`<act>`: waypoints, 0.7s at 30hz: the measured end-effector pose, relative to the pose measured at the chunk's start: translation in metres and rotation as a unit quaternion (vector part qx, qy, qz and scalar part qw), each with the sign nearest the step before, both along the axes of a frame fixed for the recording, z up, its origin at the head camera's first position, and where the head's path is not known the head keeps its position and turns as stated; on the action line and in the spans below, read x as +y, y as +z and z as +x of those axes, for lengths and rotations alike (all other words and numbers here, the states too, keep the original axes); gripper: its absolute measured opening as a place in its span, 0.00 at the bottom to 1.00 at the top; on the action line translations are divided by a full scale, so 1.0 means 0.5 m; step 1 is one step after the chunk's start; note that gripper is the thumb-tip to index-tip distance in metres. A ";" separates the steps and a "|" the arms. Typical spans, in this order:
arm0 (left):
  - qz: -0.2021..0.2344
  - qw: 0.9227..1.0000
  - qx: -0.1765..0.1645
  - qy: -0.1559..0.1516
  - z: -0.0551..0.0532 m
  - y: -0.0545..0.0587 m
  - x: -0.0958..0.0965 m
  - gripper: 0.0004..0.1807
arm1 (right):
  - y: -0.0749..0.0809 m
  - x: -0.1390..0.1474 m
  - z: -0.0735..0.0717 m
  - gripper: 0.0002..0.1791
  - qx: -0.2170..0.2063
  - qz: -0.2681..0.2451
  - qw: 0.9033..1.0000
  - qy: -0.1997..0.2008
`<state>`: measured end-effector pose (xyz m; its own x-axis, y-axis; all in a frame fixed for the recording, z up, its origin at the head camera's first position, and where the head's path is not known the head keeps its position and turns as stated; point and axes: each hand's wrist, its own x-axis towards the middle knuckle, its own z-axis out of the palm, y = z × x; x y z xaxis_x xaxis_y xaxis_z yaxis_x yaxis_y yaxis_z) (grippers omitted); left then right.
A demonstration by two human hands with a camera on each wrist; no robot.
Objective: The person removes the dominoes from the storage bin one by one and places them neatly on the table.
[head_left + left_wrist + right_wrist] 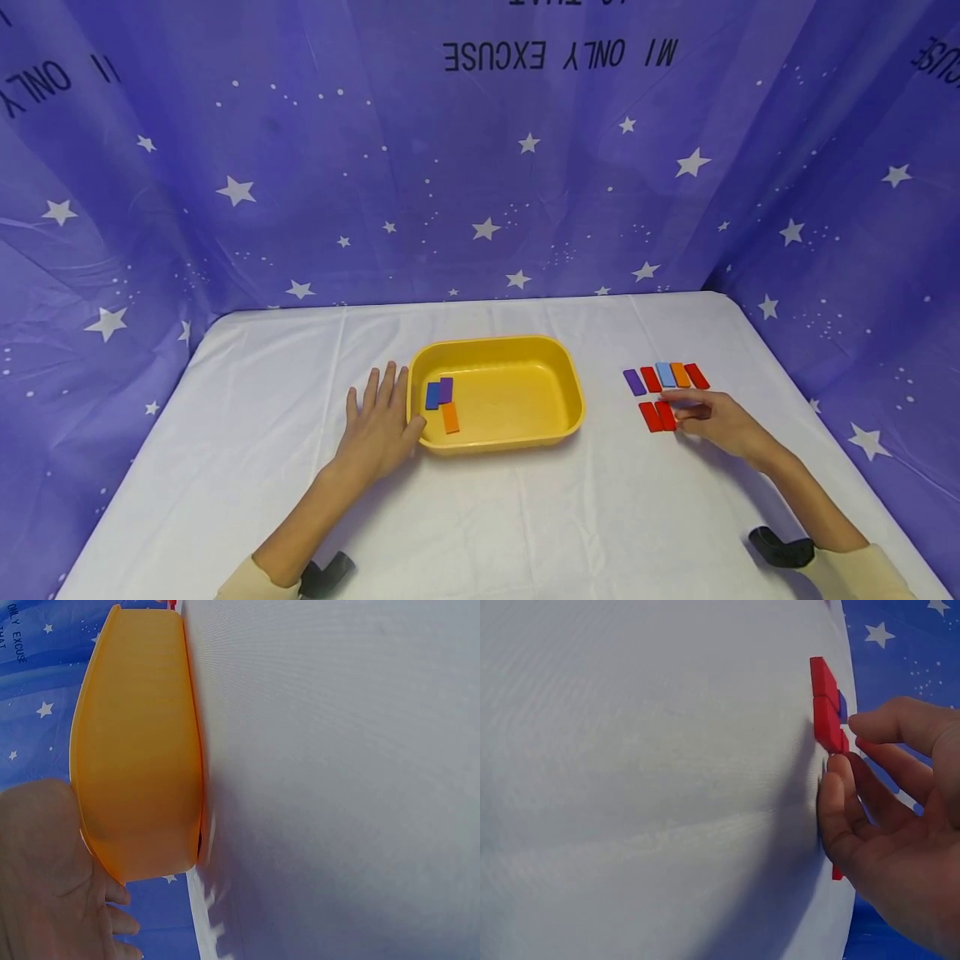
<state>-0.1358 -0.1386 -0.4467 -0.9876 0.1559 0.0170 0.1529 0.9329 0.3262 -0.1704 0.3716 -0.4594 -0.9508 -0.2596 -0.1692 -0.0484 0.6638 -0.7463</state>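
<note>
A yellow tray (517, 448) lies on the table with a blue tile (432, 397), a purple tile (446, 389) and an orange tile (450, 418) near its left end. Against that end rests my left hand (380, 433), fingers spread and thumb at the rim; the left wrist view shows the tray's outer wall (142, 742) beside the palm. Over on the right, my right hand (716, 423) reaches with bent fingers to a pair of red tiles (825, 720). Its fingertips are close to the nearer tile, and no tile appears lifted.
Behind the red pair runs a row: a purple tile (634, 382), a red tile (651, 380), a light blue tile (666, 374), an orange tile (680, 375) and another red tile (697, 376). A white cloth (525, 525) covers the table. Blue star-patterned curtains (420, 167) enclose it.
</note>
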 end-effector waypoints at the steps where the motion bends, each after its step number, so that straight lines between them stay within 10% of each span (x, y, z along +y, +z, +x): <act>1: 0.000 1.000 0.001 0.000 0.000 0.000 0.000 0.41 | 0.001 0.000 0.000 0.25 0.002 0.001 1.000 -0.004; 21: 0.011 1.000 -0.010 -0.001 -0.001 -0.004 -0.003 0.40 | 0.086 -0.144 -0.001 0.26 0.029 -0.143 0.988 0.049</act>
<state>-0.1364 -0.1398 -0.4486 -0.9876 0.1570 0.0005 0.1473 0.9253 0.3494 -0.1710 0.2996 -0.4165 -0.9248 -0.3798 -0.0210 -0.1507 0.4166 -0.8965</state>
